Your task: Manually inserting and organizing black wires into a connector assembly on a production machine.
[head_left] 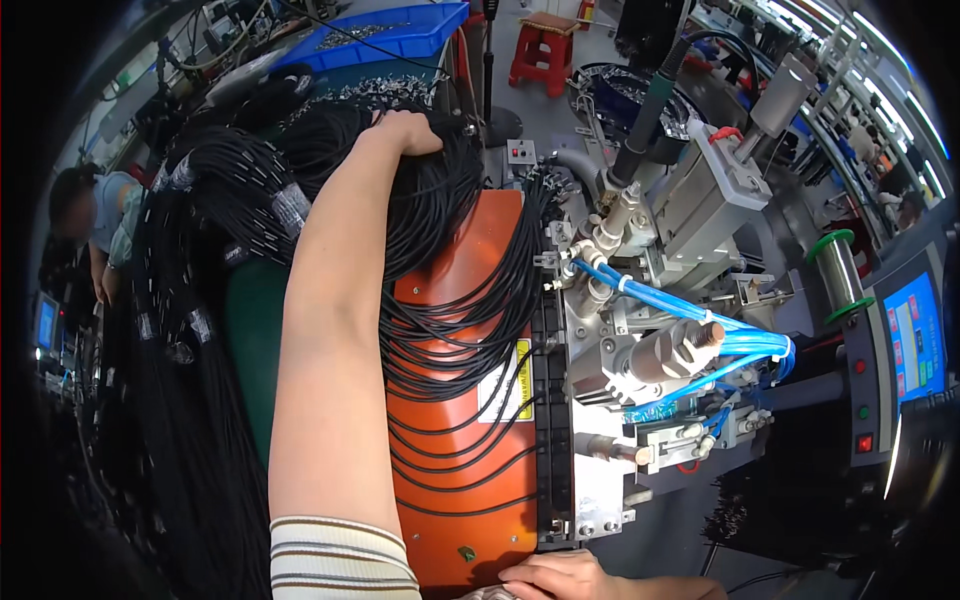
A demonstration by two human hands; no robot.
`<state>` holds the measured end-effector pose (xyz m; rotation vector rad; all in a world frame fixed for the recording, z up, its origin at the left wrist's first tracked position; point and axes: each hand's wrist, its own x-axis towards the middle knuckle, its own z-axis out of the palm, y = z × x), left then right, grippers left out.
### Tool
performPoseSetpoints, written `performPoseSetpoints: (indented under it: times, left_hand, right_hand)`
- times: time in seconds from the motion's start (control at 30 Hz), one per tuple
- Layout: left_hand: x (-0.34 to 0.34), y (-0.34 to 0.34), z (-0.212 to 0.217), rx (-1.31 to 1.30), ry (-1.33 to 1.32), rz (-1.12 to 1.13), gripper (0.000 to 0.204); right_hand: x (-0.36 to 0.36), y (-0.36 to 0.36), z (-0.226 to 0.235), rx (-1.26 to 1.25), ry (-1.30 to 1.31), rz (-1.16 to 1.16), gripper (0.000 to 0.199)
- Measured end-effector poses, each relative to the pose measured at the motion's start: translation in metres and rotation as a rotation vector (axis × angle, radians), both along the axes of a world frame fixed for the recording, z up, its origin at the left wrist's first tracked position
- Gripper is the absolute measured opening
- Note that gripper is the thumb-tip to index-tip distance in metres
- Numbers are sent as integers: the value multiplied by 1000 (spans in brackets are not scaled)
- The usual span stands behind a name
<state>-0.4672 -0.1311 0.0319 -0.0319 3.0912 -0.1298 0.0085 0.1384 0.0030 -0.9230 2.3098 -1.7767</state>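
Observation:
My left arm reaches far across an orange machine table (470, 260), and my left hand (407, 131) rests on a thick bundle of black cables (430, 215). Its fingers curl down into the cables, with the tips partly hidden. Several single black cables lie side by side over the table, their ends running into a dark slotted rail (550, 420) along its right edge. At the near edge, my right hand (558, 575) lies with fingers stretched leftward beside the rail's near end. A greyish crumpled thing below those fingers is cut off by the picture's edge.
More black cable bundles (190, 400) hang at the left. On the right stand metal cylinders with blue air hoses (680, 310), a wire spool (840, 277) and a control screen (915, 335). A blue tray (430, 40) and red stool (541, 58) are behind. Another person (110, 215) is at far left.

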Motion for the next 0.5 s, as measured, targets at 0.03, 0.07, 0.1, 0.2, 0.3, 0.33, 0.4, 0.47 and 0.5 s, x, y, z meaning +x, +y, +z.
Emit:
performPoseSetpoints:
  times: [0.03, 0.07, 0.1, 0.2, 0.3, 0.33, 0.4, 0.47, 0.5]
  left_hand:
    - [1, 2, 1, 30, -18, -17, 63]
    - [2, 4, 1, 59, -35, -34, 63]
    - [-2, 7, -1, 93, 13, -181, 62]
    - [16, 59, -7, 459, 216, -349, 63]
    - [42, 110, -23, 429, -81, -365, 73]
    - [53, 119, -33, 431, -142, -335, 76]
    - [62, 116, -49, 511, -159, -370, 79]
    - [50, 115, -70, 696, -52, -361, 73]
    - [50, 114, -71, 695, -54, -364, 73]
  right_hand:
    - [1, -1, 0, 8, 12, 4, 11]
    - [1, -2, 0, 14, 24, 9, 11]
    - [1, -2, 0, 20, 36, 14, 10]
    - [1, -1, 0, 39, 52, 8, 10]
    - [3, -1, -1, 45, 51, 9, 10]
    - [3, -1, -2, 46, 46, 9, 10]
    - [3, -3, -1, 33, 47, 20, 10]
    - [1, -3, 0, 23, 52, 19, 11]
    - [1, -3, 0, 19, 54, 15, 11]
